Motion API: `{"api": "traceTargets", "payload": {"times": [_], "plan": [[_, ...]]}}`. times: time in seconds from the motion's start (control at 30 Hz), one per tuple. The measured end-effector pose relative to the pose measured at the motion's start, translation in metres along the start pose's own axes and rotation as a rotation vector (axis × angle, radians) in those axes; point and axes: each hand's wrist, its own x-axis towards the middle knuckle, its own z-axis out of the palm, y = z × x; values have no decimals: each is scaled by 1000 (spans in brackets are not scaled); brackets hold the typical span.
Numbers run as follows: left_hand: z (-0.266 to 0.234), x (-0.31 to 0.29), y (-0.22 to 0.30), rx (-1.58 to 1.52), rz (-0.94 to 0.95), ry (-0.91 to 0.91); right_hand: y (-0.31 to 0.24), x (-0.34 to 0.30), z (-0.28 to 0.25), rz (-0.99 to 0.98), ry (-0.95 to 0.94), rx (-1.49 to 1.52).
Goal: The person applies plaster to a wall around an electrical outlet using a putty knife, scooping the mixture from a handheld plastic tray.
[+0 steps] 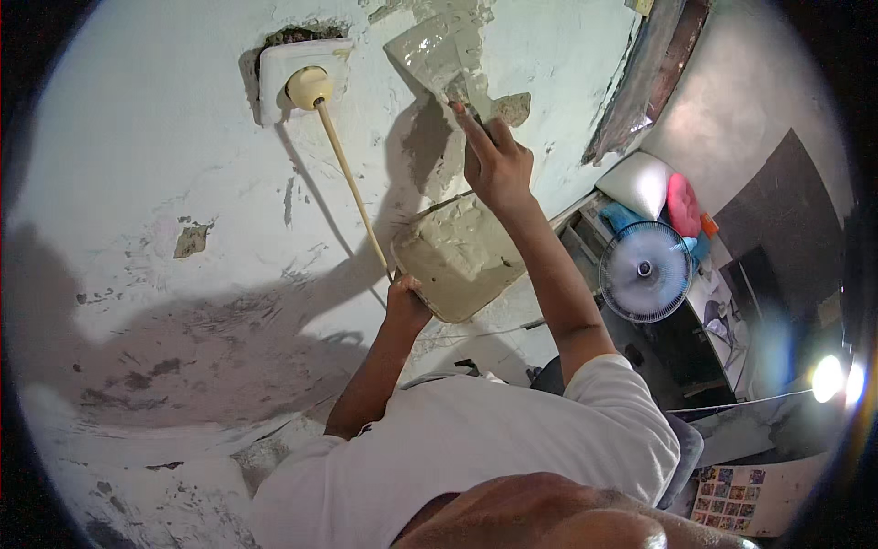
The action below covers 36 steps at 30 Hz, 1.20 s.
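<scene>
My right hand (501, 169) is closed round the handle of a wide putty knife (422, 57), its index finger stretched toward the blade. The grey-smeared blade lies against the wall, over a patch of wet grey filler (471, 37). Below it, my left hand (407, 306) grips the left edge of a shallow rectangular tray (457, 317), its fingers partly hidden underneath. Thick grey-beige filler (453, 236) covers the tray's inside. A bare chipped spot (512, 110) shows on the wall just right of the knife handle.
Left of the knife, a cream plug (309, 87) sits in a white wall socket (274, 90), and its cord (354, 188) hangs down to near my left hand. A round fan (644, 270), a white sack (636, 183) and a bright lamp (829, 378) are at the right.
</scene>
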Motion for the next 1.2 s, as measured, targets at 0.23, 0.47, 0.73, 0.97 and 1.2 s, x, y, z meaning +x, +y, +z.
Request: {"api": "traceTargets", "payload": {"times": [0.23,0.47,0.73,0.97,1.2], "plan": [[7,-3,-1,26,56,-36,1,7,-30,44,109,104],[20,0,-2,-20,47,114,-4,66,-26,-24,105,33],[6,1,5,-87,-16,5,4,26,-43,19,-71,-16],[15,-1,4,-82,-35,35,11,65,-66,-57,85,29],[14,3,1,-24,69,125,41,65,-46,-148,-72,-113]]}}
